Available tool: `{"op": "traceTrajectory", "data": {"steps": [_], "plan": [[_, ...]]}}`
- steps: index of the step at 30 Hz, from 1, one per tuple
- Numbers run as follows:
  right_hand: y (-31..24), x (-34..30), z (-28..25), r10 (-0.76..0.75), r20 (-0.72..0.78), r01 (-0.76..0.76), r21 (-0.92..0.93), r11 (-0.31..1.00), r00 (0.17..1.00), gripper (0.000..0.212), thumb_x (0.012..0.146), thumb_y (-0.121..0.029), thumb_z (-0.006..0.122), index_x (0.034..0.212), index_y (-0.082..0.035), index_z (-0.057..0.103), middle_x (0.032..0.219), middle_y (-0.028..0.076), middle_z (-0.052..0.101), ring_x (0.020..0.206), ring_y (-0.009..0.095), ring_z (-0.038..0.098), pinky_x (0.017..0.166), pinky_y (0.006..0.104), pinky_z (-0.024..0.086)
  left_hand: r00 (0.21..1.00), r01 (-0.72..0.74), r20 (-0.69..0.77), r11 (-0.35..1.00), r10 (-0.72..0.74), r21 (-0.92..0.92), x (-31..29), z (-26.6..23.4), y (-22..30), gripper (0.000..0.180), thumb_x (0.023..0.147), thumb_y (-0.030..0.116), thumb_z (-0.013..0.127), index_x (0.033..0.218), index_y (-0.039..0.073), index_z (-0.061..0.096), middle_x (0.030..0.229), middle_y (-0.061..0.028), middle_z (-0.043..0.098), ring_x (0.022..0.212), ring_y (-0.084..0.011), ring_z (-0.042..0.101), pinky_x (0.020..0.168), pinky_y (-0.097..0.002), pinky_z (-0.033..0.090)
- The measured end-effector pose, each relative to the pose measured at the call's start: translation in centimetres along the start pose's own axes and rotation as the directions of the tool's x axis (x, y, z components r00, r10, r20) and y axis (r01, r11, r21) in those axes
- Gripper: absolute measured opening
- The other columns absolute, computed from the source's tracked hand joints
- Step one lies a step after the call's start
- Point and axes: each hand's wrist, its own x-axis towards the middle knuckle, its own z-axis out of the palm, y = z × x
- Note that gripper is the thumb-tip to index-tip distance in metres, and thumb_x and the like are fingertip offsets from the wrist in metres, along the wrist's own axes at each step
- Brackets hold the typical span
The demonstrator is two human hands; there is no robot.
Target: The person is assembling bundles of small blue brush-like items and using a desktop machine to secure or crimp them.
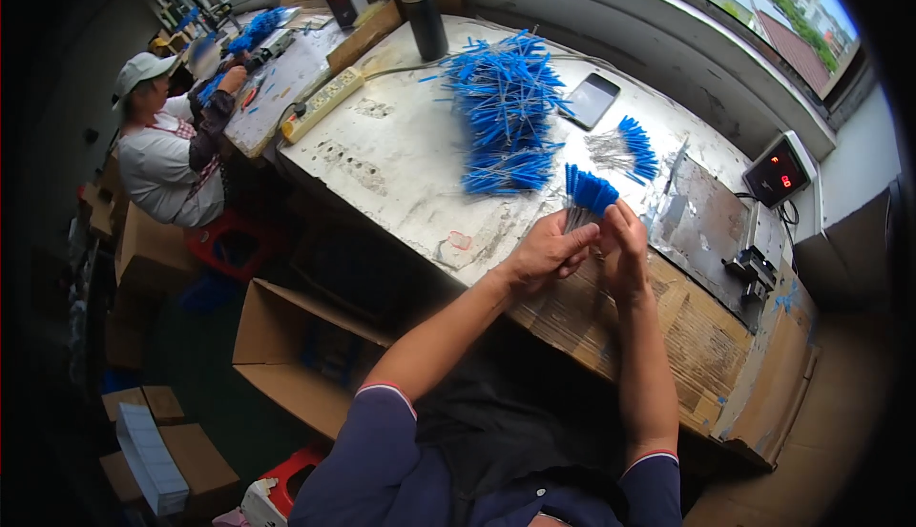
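My left hand [549,252] and my right hand [622,246] meet over the near edge of the worn white table [401,160]. Together they clasp a small bundle of thin metal pins with blue tips [588,195], tips fanned upward. Just beyond the hands lies a big heap of the same blue-tipped pins [504,107]. A smaller loose bunch [625,148] rests to the right of the heap.
A black phone [590,100] lies by the heap; a dark flask [424,20] and a power strip [322,103] sit further left. A scale with a red display [779,174] stands right. Open cardboard boxes [286,355] are on the floor; another person [162,145] works at the left bench.
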Motion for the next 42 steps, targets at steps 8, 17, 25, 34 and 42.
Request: {"op": "traceTrajectory", "data": {"steps": [8, 17, 25, 34, 42], "plan": [[-1.0, -0.7, 2.0, 0.204, 0.123, -0.221, 0.145, 0.964, 0.971, 0.041, 0.09, -0.027, 0.069, 0.117, 0.004, 0.064, 0.089, 0.01, 0.069, 0.063, 0.017, 0.067, 0.046, 0.028, 0.057, 0.998, 0.038, -0.046, 0.991, -0.032, 0.132, -0.4, -0.3, -1.2, 0.022, 0.101, 0.032, 0.063, 0.104, 0.011, 0.059, 0.07, 0.0053, 0.052, 0.055, -0.0032, 0.047, 0.048, -0.019, 0.038], [-1.3, -1.3, 1.7, 0.376, 0.142, -0.395, 0.144, 0.907, 0.916, 0.032, 0.087, -0.021, 0.073, 0.107, 0.003, 0.067, 0.088, 0.012, 0.07, 0.062, 0.015, 0.066, 0.042, 0.027, 0.055, 0.979, 0.173, 0.065, 0.956, -0.193, 0.237, -0.8, -0.7, -0.6, 0.023, 0.102, 0.03, 0.059, 0.096, 0.008, 0.059, 0.075, 0.0003, 0.058, 0.065, -0.0078, 0.057, 0.054, -0.0195, 0.044], [-0.6, 0.0, 0.9, 0.133, -0.167, -0.062, 0.375, 0.925, 0.977, 0.016, 0.089, -0.01, 0.071, 0.099, 0.002, 0.066, 0.082, 0.01, 0.07, 0.065, 0.019, 0.067, 0.062, 0.0329, 0.058, 0.985, 0.139, -0.16, 0.824, -0.06, 0.549, -0.9, -1.3, 0.6, 0.032, 0.104, 0.028, 0.058, 0.119, 0.0, 0.061, 0.101, -0.0082, 0.068, 0.081, -0.012, 0.066, 0.065, -0.0245, 0.054], [-1.1, -0.2, -0.4, 0.295, 0.116, -0.305, 0.075, 0.95, 0.948, 0.017, 0.089, -0.006, 0.07, 0.104, 0.002, 0.067, 0.082, 0.01, 0.071, 0.063, 0.014, 0.066, 0.057, 0.0295, 0.057, 0.974, -0.118, -0.143, 0.931, 0.177, 0.347, 1.9, -0.5, 2.4, 0.042, 0.102, 0.018, 0.061, 0.138, -0.002, 0.052, 0.099, -0.006, 0.069, 0.088, -0.0107, 0.065, 0.081, -0.0232, 0.052], [-0.4, 0.1, -0.1, 0.296, 0.032, -0.296, 0.193, 0.935, 0.955, 0.018, 0.089, -0.004, 0.069, 0.105, 0.003, 0.068, 0.088, 0.015, 0.073, 0.072, 0.021, 0.072, 0.063, 0.0326, 0.061, 0.988, -0.123, -0.1, 0.992, 0.121, -0.018, 2.8, -1.9, 0.7, 0.045, 0.103, 0.018, 0.059, 0.143, 0.0, 0.048, 0.095, -0.0034, 0.068, 0.073, -0.0049, 0.056, 0.064, -0.0188, 0.048]]}}
